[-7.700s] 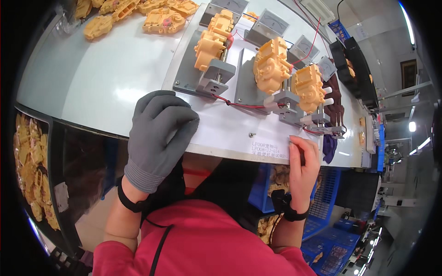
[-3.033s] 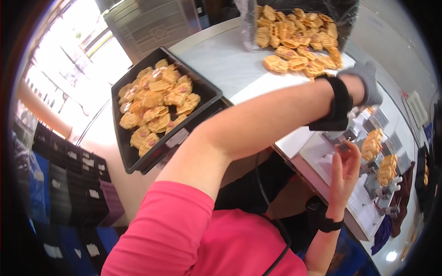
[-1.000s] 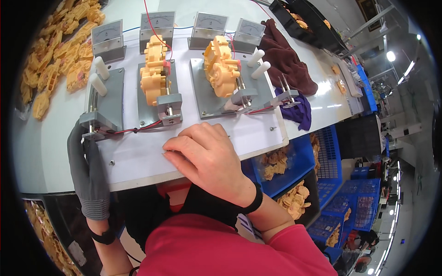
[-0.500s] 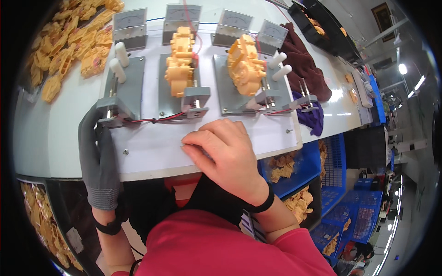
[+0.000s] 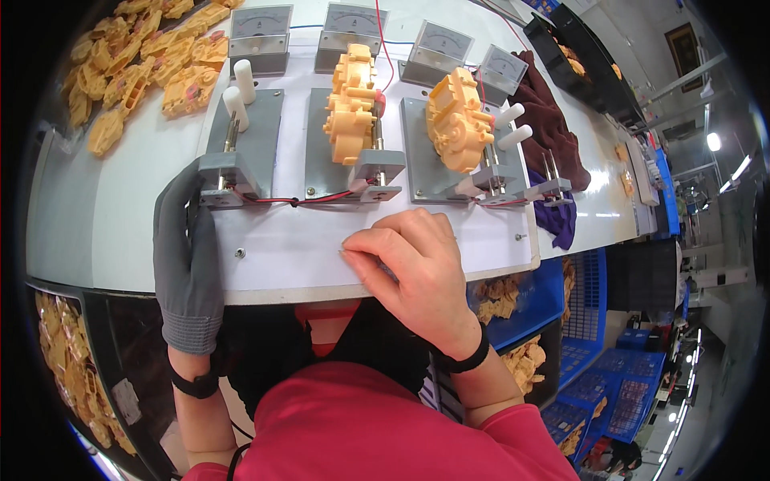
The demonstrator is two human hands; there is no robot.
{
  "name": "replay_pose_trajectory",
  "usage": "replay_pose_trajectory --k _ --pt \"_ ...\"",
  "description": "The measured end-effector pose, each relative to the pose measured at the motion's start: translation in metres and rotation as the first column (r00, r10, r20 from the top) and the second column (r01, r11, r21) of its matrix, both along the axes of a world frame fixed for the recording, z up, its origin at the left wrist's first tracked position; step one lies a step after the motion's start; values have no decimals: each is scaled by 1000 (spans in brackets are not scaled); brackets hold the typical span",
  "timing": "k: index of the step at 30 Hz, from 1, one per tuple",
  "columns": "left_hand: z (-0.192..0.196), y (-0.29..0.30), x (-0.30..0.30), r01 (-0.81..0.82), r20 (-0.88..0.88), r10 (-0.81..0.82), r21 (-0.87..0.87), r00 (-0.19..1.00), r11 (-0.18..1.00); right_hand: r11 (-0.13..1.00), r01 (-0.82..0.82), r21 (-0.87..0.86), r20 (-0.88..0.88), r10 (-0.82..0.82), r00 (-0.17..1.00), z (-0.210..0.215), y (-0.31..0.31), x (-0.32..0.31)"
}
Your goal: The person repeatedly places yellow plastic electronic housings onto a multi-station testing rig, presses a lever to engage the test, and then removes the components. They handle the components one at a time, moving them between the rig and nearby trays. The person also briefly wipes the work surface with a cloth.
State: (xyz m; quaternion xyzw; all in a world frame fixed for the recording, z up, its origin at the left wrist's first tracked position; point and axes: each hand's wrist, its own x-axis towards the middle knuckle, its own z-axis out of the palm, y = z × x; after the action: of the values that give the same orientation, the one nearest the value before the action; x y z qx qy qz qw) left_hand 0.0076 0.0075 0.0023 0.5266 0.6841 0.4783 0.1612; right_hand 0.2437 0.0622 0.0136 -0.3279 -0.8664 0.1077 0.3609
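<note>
My left hand, in a grey glove, is at the left test fixture. Its thumb and fingers close on the left end of a grey block with metal pins; the fingertips are partly hidden. This fixture's grey plate carries two white posts and no yellow part. My bare right hand rests on the white board, fingers curled and thumb against forefinger, nothing visible between them. Yellow plastic gear housings stand on the middle fixture and the right fixture, pins at their near ends.
Several analogue meters stand behind the fixtures, joined by thin wires. Yellow housings lie heaped at the far left. A brown cloth and purple cloth lie right. Blue crates and a black bin of parts are below the table.
The whole view has shifted, so the bench appears further right. At the left fixture, the pins show more above the grey block. My right hand keeps its curled pose.
</note>
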Motion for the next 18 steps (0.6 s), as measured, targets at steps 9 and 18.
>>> replay_pose_trajectory --k 9,18 --pt "-2 0 -3 13 2 -13 14 1000 1000 999 -7 36 -12 7 1000 -1 -1 -1" --pt "-2 0 0 25 49 -28 58 998 998 980 54 -191 -219 -97 971 -5 -9 1"
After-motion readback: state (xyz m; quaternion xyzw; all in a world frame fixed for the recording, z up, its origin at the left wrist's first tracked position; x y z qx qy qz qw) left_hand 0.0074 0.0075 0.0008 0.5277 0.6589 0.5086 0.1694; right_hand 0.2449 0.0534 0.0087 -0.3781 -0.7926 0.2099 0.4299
